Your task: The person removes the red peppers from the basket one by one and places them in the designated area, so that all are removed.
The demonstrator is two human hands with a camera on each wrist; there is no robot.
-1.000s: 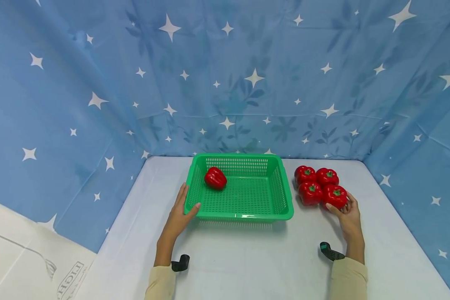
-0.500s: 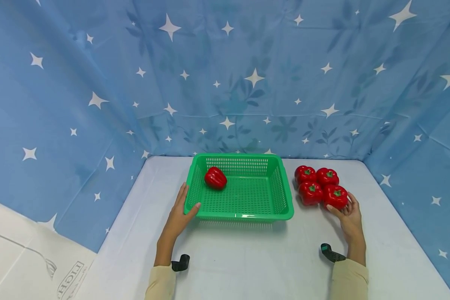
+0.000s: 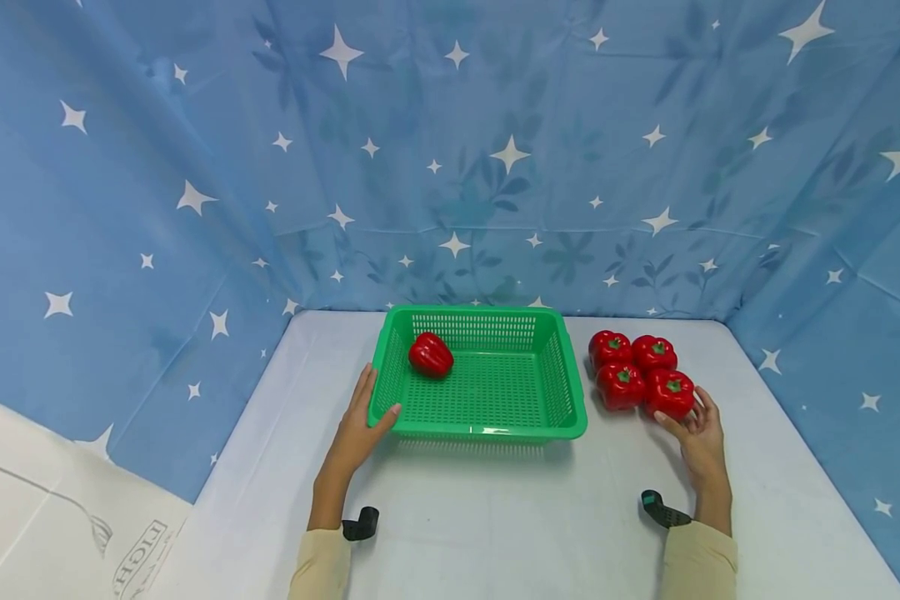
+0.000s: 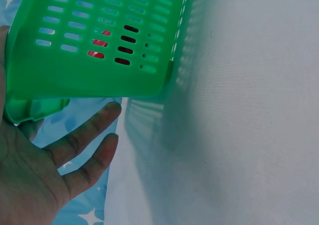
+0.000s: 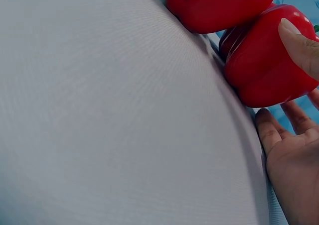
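Note:
A green slotted plastic basket (image 3: 525,432) stands mid-table with one red bell pepper (image 3: 431,356) lying on its side near the left wall. My left hand (image 3: 356,427) is at the basket's left front corner, fingers straight and spread along the rim; the left wrist view shows two fingers (image 4: 84,135) below the rim, outside the wall. On the right, my right hand (image 3: 702,433) holds the front right bell pepper (image 3: 669,393) of a cluster, thumb (image 5: 301,48) on its near side and fingers around the right side. That pepper sits upright, green stem up, beside the others.
Three more red bell peppers (image 3: 619,386) stand close together, right of the basket. Blue star-printed curtains (image 3: 495,167) rise behind and along both sides of the white table (image 3: 495,525). Pale printed material (image 3: 60,508) lies at the lower left.
Very little differs. My right hand has shifted slightly to the right at the pepper. My left hand stays at the basket corner, and the peppers stand where they were.

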